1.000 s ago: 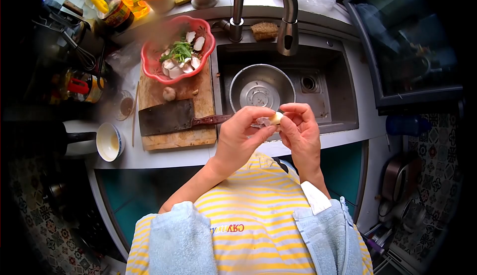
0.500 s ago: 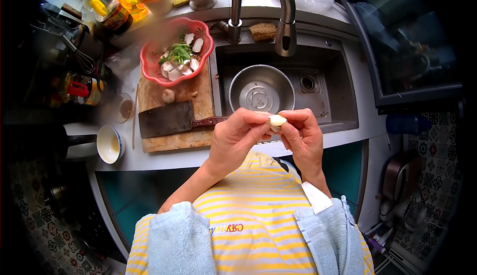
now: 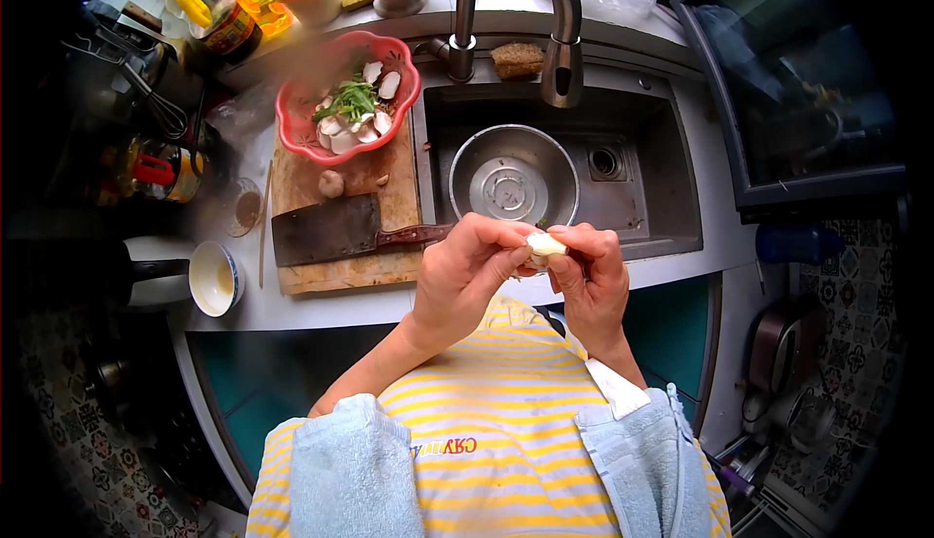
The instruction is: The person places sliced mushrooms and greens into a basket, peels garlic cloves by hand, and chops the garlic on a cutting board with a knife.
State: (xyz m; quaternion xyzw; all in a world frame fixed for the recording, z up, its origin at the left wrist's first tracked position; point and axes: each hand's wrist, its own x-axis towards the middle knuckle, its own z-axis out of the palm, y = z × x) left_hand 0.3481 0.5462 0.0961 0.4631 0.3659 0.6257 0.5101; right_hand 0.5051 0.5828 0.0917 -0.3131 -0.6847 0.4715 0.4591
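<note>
Between the fingertips of both hands is a pale garlic clove [image 3: 547,244], with bits of papery skin about it. My left hand [image 3: 465,264] pinches its left end, thumb against forefinger. My right hand [image 3: 592,270] grips the other end the same way. Both hands are held just in front of the sink's near edge. A cleaver [image 3: 331,231] lies on the wooden cutting board [image 3: 321,278], its handle reaching toward my left hand. Farther back on the board sit a garlic bulb [image 3: 331,184] and a small loose clove [image 3: 382,180].
A red scalloped bowl [image 3: 284,120] holds green leaves and white pieces at the board's far end. Inside the sink [image 3: 662,163] stands a metal basin [image 3: 465,176], under the faucet [image 3: 564,13]. A white bowl [image 3: 215,280] is at the left; bottles [image 3: 219,20] line the back.
The clove has turned slightly, and more of its pale side and loose skin shows. My right fingers have shifted a little along it. Both hands stay in nearly the same place.
</note>
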